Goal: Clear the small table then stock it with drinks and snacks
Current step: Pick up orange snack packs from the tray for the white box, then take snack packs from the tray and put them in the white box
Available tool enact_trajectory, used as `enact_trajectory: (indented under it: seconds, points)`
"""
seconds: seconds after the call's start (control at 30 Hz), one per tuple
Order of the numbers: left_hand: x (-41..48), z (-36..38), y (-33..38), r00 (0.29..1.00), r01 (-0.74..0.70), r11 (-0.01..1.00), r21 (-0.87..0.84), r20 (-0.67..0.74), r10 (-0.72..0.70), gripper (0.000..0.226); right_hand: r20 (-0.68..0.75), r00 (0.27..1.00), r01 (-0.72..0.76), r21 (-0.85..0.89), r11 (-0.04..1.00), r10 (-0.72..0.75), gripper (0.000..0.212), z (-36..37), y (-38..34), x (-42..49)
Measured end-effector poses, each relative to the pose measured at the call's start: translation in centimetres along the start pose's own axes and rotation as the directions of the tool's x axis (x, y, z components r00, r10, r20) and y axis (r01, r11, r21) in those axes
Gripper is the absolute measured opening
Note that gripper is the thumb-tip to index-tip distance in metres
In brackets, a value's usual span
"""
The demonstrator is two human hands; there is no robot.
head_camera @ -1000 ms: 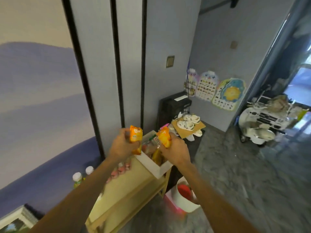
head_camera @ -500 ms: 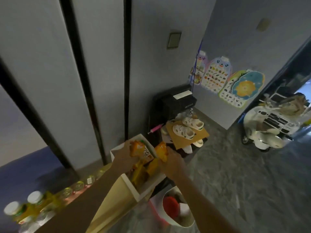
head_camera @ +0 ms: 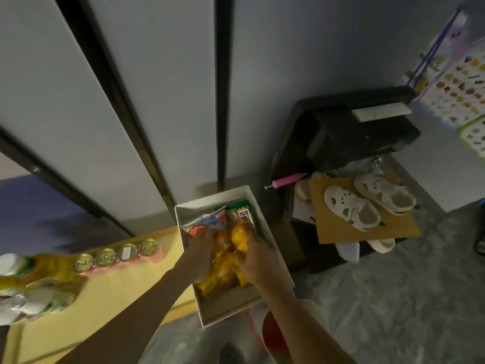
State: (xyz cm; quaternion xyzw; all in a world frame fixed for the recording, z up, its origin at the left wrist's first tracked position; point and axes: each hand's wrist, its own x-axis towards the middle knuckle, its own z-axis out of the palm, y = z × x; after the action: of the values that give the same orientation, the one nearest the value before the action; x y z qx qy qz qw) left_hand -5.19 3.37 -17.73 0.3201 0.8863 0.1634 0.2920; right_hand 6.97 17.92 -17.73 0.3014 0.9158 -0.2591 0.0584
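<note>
— Grey wall panels are standing behind the yellow table point(head_camera: 110, 292); what is sitting on it?

— A white box point(head_camera: 273, 240) at its right end, with canned drinks point(head_camera: 115, 254) lining up left of the box.

— And the hands?

— Both are reaching into the box. The left hand point(head_camera: 200, 254) is curling its fingers around orange snack packets point(head_camera: 225, 261), and the right hand point(head_camera: 258, 261) is gripping the same pile from the other side
</note>
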Motion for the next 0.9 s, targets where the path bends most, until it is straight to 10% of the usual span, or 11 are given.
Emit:
enact_trajectory:
  seconds: [0.57, 0.9]
  points:
    - [-10.4, -16.2, 1.5, 0.925, -0.085, 0.98, -0.179, -0.381, 0.011, 0.051, -0.072, 0.991, 0.115, 0.079, 0.99, -0.11, 0.08, -14.6, -6.8, -3.6]
    - [-19.6, -29.7, 3.5, 0.83, -0.042, 0.984, 0.176, -0.542, 0.132, 0.115, -0.213, 0.959, 0.149, -0.185, 0.971, -0.188, 0.119, -28.9, -18.4, -11.0]
